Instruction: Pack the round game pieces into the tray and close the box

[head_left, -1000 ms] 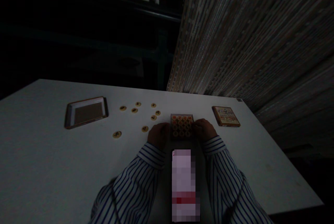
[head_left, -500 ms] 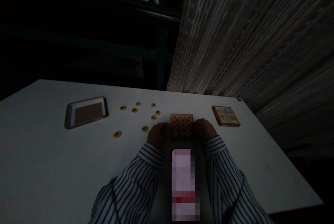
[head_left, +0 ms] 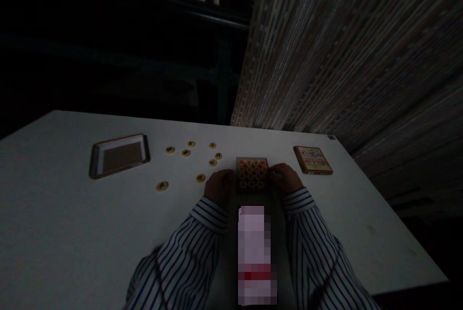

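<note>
Little has moved since the earlier frames: both hands keep their places at the sides of a small, rectangular, greyish-rimmed box [head_left: 252, 191] packed with round, pale wooden-looking pieces, the far ones marked in red. Left hand [head_left: 219, 187] is curled at the box's left side, and right hand [head_left: 285, 178] has its fingers bent in against the right side; in this dim light I cannot tell whether either one clamps the box or only rests against it. The box sits on a white, flat-topped table [head_left: 108, 233], between the hands. Just nearer the wearer, between two blue-and-white striped sleeves [head_left: 181, 257], lies a bright, pale-pink rectangular screen [head_left: 254, 242], its contents pixelated. Left of the box, eight round, tan discs with dark characters [head_left: 200, 178] are scattered, apart from the box. Farther left lies an open, shallow, brown-edged tray with a white inner wall [head_left: 123, 141]. Right of the right hand is a flat, square, brown-sided box with a printed cream top [head_left: 313, 159]. Beyond the table hangs a greyish, striped curtain [head_left: 307, 59].
</note>
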The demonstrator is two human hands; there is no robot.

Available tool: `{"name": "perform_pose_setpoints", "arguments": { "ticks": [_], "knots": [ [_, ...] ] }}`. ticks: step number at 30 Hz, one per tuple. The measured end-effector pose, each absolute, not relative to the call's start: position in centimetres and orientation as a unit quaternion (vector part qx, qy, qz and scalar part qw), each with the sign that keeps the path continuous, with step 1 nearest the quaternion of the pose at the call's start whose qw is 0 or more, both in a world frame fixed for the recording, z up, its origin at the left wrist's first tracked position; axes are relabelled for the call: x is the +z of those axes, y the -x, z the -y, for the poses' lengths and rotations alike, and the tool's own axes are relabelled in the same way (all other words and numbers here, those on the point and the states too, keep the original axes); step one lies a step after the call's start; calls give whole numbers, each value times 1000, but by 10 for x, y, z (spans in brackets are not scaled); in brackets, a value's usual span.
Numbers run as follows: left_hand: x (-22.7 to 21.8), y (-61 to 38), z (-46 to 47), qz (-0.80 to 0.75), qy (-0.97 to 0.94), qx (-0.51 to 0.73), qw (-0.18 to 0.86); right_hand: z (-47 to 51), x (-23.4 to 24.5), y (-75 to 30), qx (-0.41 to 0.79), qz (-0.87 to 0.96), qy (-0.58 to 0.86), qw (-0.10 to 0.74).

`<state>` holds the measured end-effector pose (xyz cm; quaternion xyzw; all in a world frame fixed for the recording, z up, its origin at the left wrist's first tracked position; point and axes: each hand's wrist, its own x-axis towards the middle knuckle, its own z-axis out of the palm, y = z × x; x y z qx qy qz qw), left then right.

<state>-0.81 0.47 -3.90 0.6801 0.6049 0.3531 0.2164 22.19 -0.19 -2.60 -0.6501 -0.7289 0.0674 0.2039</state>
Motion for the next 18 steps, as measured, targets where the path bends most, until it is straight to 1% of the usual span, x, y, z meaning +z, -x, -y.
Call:
{"name": "perform_pose_setpoints", "arguments": {
  "ticks": [8, 14, 18],
  "knots": [
    [-39, 8, -4, -605, -682, 354, 207, 6, -31, -230, 40, 706, 647, 285],
    [-38, 9, -5, -603, -693, 337, 206, 6, -29, -227, 37, 693, 651, 308],
    [-39, 9, -4, -598, -700, 337, 197, 7, -28, -227, 49, 694, 652, 303]
  ]
}}
